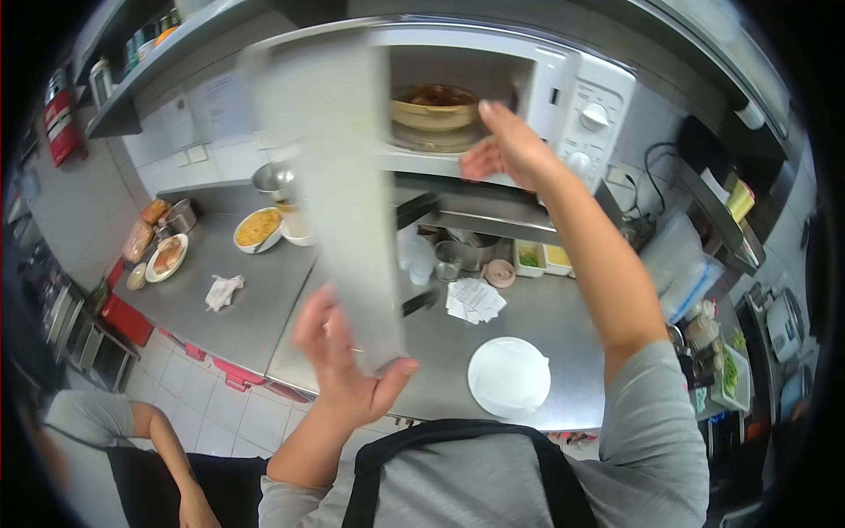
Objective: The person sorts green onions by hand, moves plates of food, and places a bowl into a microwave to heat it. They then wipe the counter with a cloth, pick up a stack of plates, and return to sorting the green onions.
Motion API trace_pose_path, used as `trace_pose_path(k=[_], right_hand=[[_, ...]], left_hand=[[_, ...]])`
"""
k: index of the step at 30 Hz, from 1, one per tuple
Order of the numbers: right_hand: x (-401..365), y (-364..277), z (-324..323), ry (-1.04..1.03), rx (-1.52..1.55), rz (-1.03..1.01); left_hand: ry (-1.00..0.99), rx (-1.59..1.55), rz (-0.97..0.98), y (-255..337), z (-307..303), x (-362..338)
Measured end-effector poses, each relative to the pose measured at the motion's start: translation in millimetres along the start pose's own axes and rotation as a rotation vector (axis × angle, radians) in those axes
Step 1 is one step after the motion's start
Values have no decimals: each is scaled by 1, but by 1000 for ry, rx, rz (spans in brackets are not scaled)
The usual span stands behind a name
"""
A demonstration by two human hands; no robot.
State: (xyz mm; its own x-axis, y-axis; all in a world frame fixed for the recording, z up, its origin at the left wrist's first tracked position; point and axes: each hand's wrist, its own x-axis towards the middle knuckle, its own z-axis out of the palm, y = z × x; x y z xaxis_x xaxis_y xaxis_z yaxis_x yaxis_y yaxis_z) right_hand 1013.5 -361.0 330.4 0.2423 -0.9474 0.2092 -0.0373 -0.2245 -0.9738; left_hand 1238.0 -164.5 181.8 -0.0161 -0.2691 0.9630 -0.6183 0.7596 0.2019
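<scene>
Left grip spread, thumb and fingers apart, is at the lower end of a microwave door that stands open, blurred across the view; whether the fingers press on it cannot be told, though the pose suggests a palm steadying the panel clear of the opening. Right grip, loosely curled and holding nothing that shows, is raised at the mouth of the microwave, its thumb tip just beside the rim of the bowl; whether they touch is unclear. Upright inside, the bowl carries dark food and rests on what looks like a turntable, between door and right grip, a spot that suits heating. Below, a white plate lies near the front of the counter, perhaps placed for easy reach, with papers behind it and tubs of food farther back. Off to the left, a dish of yellow food sits near a crumpled cloth; a co-worker is at lower left.
</scene>
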Motion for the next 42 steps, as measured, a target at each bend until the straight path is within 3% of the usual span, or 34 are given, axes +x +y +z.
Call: trace_pose_path(k=[2,4,5,9,11,14,15,18,19,22,26,29,33,36,38,41,42], right_hand=[[-71,12,-17,-170,-16,12],[-138,39,-40,-183,-109,-41],[-171,53,-49,-193,-3,-36],[-271,168,-102,182,-19,50],[-321,226,-120,344,-196,128],[-381,278,-132,462,-141,250],[-391,286,-138,448,-200,256],[-408,287,-154,373,-339,307],[-411,291,-160,352,-354,289],[-419,294,-177,298,-319,345],[-433,313,-199,211,-288,280],[-438,319,-208,218,-143,319],[-434,314,-216,185,-85,348],[-420,316,-241,295,-660,38],[-403,320,-266,561,-1044,-58],[-393,315,-280,775,-1529,233],[-396,323,-293,731,-1421,268]], left_hand=[[-148,-46,100,5,28,22],[-253,-4,127,7,65,34],[-286,43,157,7,84,40],[-357,208,141,-9,157,56],[-323,208,102,-21,188,67],[-258,258,111,-25,213,76],[-184,269,137,-15,217,83],[-261,289,44,13,238,106],[-134,296,156,20,251,114],[-188,368,18,44,273,133],[-163,555,102,39,288,139],[-188,585,284,33,283,144],[-300,613,366,33,273,153],[-339,629,389,36,269,158],[-370,645,378,38,266,160],[-387,607,152,48,259,146],[-340,545,128,56,256,133]])
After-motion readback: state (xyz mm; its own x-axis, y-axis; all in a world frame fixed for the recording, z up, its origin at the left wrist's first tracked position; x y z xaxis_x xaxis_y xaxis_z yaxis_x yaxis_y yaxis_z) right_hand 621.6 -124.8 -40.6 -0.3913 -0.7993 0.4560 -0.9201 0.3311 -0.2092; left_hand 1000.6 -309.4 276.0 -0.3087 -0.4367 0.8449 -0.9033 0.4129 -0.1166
